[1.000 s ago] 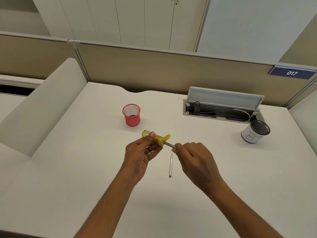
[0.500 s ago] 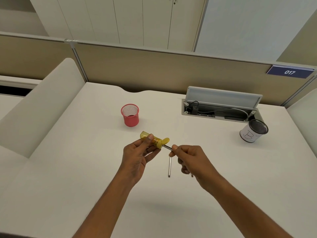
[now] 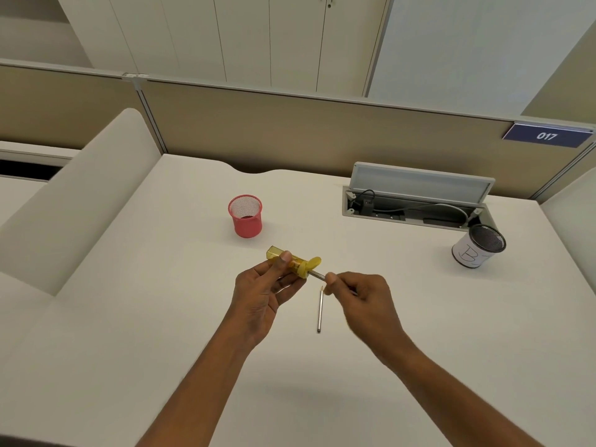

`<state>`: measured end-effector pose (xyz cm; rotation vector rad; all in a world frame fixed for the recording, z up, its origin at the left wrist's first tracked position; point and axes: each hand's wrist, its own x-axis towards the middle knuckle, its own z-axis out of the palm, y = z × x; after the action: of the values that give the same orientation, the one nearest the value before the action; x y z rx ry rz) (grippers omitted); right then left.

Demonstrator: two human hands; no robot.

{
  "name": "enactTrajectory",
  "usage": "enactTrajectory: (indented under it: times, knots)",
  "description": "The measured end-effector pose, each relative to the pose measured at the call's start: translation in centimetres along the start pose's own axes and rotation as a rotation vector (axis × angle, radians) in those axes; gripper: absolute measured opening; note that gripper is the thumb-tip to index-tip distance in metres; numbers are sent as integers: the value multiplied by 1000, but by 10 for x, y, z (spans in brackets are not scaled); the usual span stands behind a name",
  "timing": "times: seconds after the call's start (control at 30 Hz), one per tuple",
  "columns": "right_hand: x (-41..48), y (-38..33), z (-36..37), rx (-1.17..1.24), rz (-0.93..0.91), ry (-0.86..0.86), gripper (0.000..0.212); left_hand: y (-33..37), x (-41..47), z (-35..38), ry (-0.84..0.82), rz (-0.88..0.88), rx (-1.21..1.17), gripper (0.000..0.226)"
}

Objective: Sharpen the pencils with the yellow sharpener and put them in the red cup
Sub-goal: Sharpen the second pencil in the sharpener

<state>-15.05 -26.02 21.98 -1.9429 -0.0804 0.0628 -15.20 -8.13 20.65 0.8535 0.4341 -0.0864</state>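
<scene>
The sharpener is glossy, see-through yellow plastic, and the pencil and spare pencil have a grey coat with a faint sheen. The red cup is fine matt mesh, probably metal, though the view is too coarse to be sure. The desk is smooth and matt; the black cup is mesh under a white paper wrap.

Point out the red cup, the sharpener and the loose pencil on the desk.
red cup (image 3: pixel 246 225), head view, front wall.
sharpener (image 3: pixel 303 268), head view, round collar.
loose pencil (image 3: pixel 320 309), head view, mid-shaft.
</scene>
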Motion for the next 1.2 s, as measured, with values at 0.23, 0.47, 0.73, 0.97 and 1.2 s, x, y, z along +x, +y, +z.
enactTrajectory:
  times: [0.23, 0.47, 0.73, 0.97, 1.2]
  knots:
    - [9, -9, -13, 283, 436, -249, 34, 2, 0, 2, -5, 8, 7, 23]
    - [12, 26, -10, -979, -875, 103, 25, 4, 2, 3, 41, -16, -41, 26]
    - [5, -2, 2, 158, 197, -73, 32, 2, 2, 0, 1, 14, 38, 19]
    - [7, -3, -7, 60, 215, -200, 35, 0, 0, 2, 12, 9, 38, 17]
    - [6, 31, -11, -962, -837, 123, 23, 0, 2, 2, 50, -18, -40, 27]
